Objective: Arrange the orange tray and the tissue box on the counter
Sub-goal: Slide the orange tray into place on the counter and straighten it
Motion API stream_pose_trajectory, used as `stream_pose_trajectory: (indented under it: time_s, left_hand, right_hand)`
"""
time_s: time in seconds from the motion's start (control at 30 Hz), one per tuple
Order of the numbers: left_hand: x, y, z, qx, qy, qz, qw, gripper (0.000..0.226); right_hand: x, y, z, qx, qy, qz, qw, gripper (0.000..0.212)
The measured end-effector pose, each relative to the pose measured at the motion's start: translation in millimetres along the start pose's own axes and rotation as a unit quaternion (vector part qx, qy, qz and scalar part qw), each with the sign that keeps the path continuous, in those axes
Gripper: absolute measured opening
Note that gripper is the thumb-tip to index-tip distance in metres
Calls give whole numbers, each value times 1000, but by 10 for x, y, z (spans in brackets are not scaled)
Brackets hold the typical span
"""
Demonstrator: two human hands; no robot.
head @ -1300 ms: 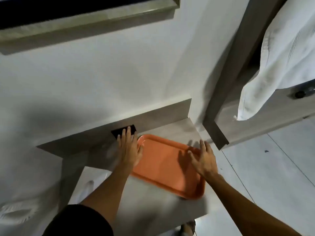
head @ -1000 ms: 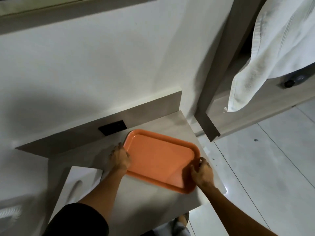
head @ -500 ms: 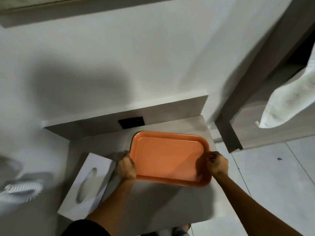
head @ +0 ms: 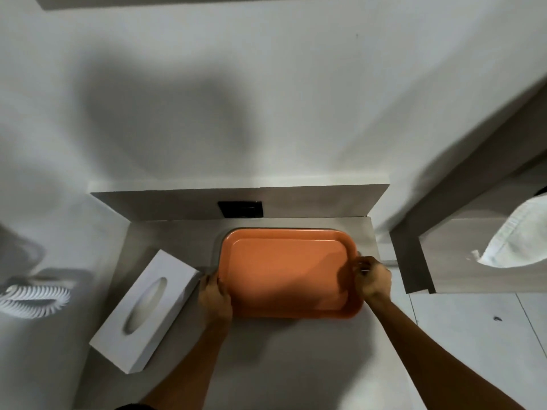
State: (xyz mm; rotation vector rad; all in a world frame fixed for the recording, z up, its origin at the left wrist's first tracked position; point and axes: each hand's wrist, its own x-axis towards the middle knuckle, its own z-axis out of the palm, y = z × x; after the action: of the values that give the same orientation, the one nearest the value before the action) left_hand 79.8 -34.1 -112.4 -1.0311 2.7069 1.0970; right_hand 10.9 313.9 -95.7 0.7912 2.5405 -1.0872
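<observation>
An empty orange tray [head: 287, 270] lies flat on the grey counter [head: 281, 359], close to the back panel and square to it. My left hand [head: 214, 297] grips the tray's left rim near its front corner. On the right rim, my right hand [head: 373, 279] is closed with its fingers over the edge. A white tissue box [head: 145, 312] lies at an angle on the counter's left part, its near end hanging over the left edge. The box's far corner is just left of my left hand.
A black socket plate [head: 240, 209] sits in the back panel behind the tray. A white coiled cord [head: 32, 300] hangs at the far left. A wooden unit [head: 461, 255] with a white towel [head: 521, 238] stands to the right, above a tiled floor [head: 485, 344].
My hands went from hovering over the tray to gripping its two short rims. The tray has turned from skewed to square with the back panel. The view has swung left.
</observation>
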Motion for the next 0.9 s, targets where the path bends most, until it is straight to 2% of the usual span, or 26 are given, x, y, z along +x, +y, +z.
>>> stream_pose_trajectory:
  time_s: [0.13, 0.2, 0.3, 0.33, 0.4, 0.47, 0.5, 0.53, 0.63, 0.8, 0.9]
  left_hand:
    - [-110, -71, 28, -31, 24, 34, 999, 41]
    - [-280, -117, 69, -17, 32, 80, 996, 57]
    - [-520, -279, 154, 71, -9, 234, 970, 75]
    - [-577, -364, 192, 104, -31, 291, 951, 77]
    - [-659, -555, 255, 145, -76, 364, 917, 79]
    - [-723, -751, 294, 160, -108, 385, 903, 81]
    - [-754, -844, 299, 170, -118, 383, 900, 82]
    - [-780, -921, 295, 178, -123, 381, 899, 84]
    - [-805, -1040, 249, 202, -133, 379, 893, 86]
    - [-802, -981, 213, 221, -146, 386, 884, 87]
    - [-809, -938, 216, 214, -163, 385, 883, 85]
  right_hand:
    - [-32, 30, 30, 43, 13, 1, 999, 32]
    - [-100, 66, 47, 56, 29, -26, 998, 41]
    - [-341, 248, 139, -33, 74, -167, 983, 56]
    - [-440, 353, 200, -76, 73, -241, 965, 60]
    - [-632, 586, 345, -170, 3, -385, 907, 67]
    - [-748, 861, 471, -250, -77, -474, 841, 71]
    - [-783, 1001, 516, -275, -92, -493, 820, 72]
    - [-812, 1122, 544, -294, -92, -497, 811, 72]
    - [-896, 1309, 578, -329, -64, -474, 814, 72]
    - [-1015, 1334, 674, -355, -45, -468, 808, 71]
    - [-1069, 1314, 719, -361, -48, -446, 818, 72]
